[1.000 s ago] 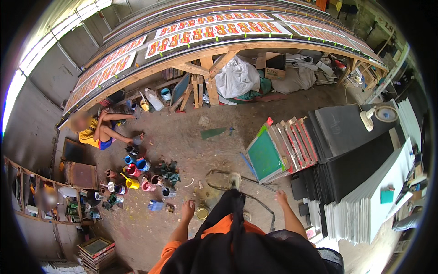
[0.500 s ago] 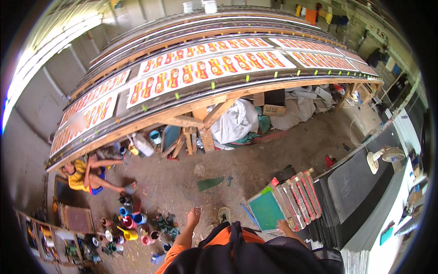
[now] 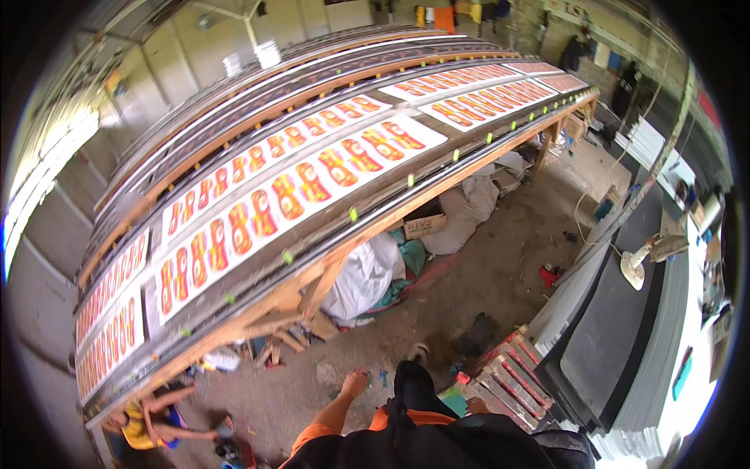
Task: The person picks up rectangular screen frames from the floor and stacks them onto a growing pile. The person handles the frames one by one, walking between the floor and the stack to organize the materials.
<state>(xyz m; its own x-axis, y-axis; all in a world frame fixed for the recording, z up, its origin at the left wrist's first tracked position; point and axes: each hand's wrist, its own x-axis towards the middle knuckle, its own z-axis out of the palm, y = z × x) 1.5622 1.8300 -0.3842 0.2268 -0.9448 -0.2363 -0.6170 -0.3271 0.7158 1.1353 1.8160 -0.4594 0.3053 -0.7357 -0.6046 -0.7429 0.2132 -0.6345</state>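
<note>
Hands both low: left hand (image 3: 357,383) near 6 o'clock, fingers loosely curled, clear of the frames; too small to tell if it holds anything. Right hand (image 3: 475,406) at 5 o'clock, partly hidden, beside the wooden frames (image 3: 512,379); can't tell whether it's touching, gripping or merely above them. Frames stand in a row at 4 to 5 o'clock, a bit of green screen (image 3: 453,402) showing by my right hand. Shoe (image 3: 418,352) out ahead of me, dark heap (image 3: 478,334) on the floor to its right. Table (image 3: 434,162) runs from 8 round past 1 o'clock, printed sheets (image 3: 297,195) on it. Fan (image 3: 634,270) at 3, black boards (image 3: 605,352) at 4, seated person (image 3: 144,426) near 8.

Risks, my guess: right hand dangling that low could clip a frame edge and tip the row. Foot could catch the heap if I'm watching the table. Leaning on the sheets could smear prints, if the ink's wet; can't tell.
</note>
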